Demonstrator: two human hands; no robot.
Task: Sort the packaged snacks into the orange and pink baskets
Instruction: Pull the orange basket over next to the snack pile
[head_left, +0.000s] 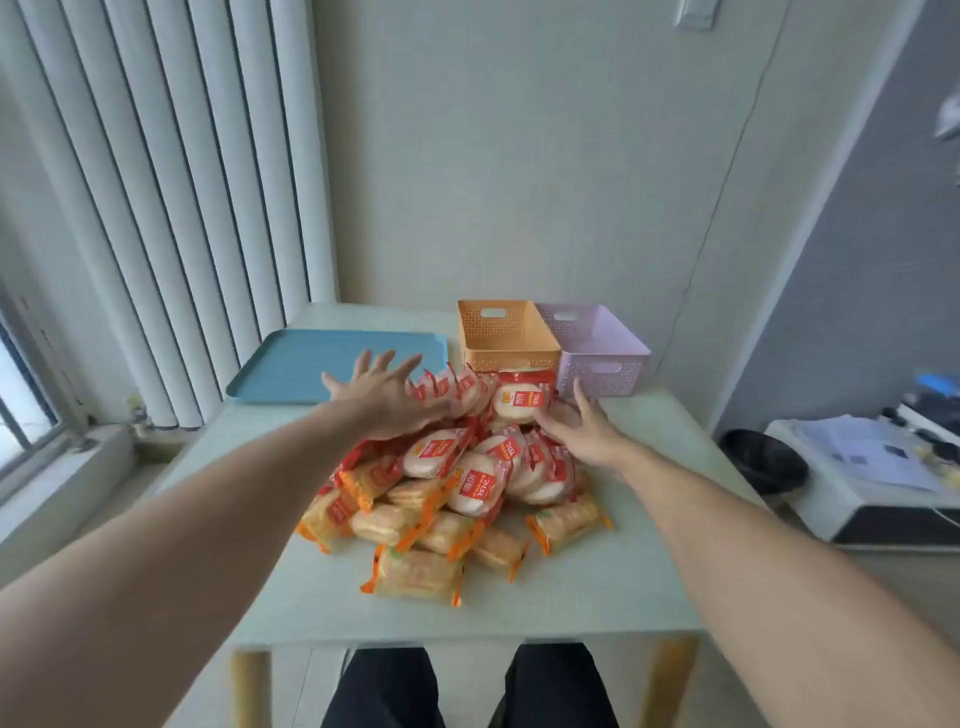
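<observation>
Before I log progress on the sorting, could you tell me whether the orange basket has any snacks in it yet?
Empty, as far as shows: the orange basket stands upright, and its visible inner walls and floor are bare.

Both hands (387, 397) (584, 431) spread against snack pile (457, 483).

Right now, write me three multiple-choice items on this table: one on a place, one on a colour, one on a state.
1. Where does the orange basket stand?
A. left of the pink basket
B. on the blue tray
C. on the floor

2. What colour trims the white round packs?
A. green
B. red
C. black

3. How are the baskets?
A. both full
B. one full
C. both empty

Answers: 1 A, the two stand side by side at the far edge of the table. 2 B, red ends and labels show. 3 C, bare insides show, and all the snacks lie in the pile under the left hand and right hand.
</observation>
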